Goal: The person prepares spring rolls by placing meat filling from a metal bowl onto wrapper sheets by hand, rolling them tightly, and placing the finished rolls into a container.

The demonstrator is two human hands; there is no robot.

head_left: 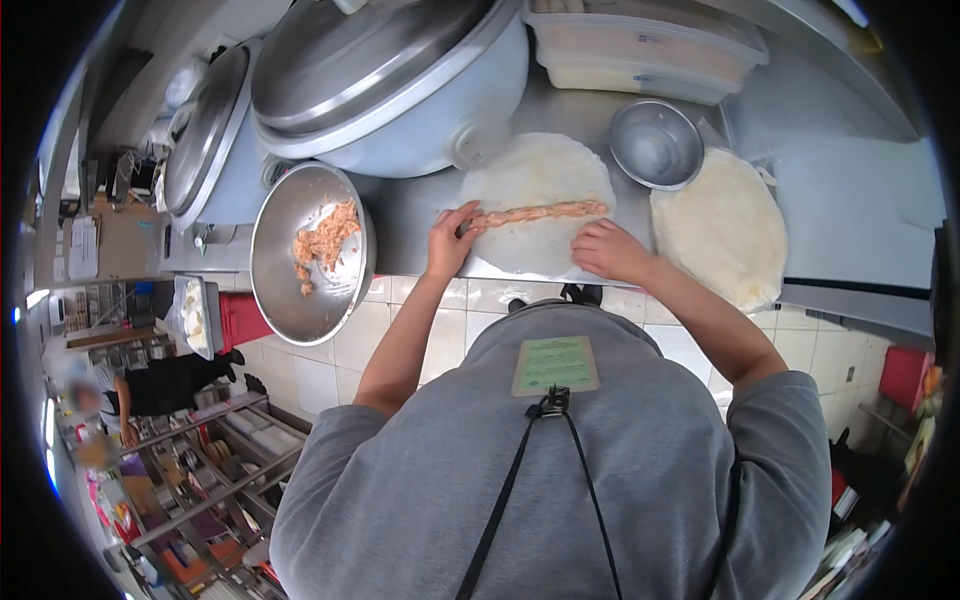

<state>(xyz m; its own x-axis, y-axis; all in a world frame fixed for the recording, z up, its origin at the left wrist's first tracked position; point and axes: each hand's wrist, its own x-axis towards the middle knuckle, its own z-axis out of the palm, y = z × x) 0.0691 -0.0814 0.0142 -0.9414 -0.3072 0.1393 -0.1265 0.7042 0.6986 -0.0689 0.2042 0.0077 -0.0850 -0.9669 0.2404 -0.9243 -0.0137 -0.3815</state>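
A round white wrapper sheet [530, 245] lies on the steel counter, with a long strip of orange-pink filling [540, 213] across its middle. My left hand [453, 238] is at the sheet's left edge, beside the strip's left end, with thumb and fingers apart. At the lower right edge of the sheet rests my right hand [606, 250], its fingers bent together; what is under the fingertips is hidden. To the left, a large steel bowl [335, 308] holds more filling [325, 240]. A stack of pale round sheets [720, 230] lies to the right.
A small steel bowl [657, 144] stands behind the stack. Large lidded cookers [400, 130] fill the back left, and lidded plastic tubs [640, 60] the back. Another person [150, 390] is far left, near shelves. The counter's front edge [500, 279] runs close to my body.
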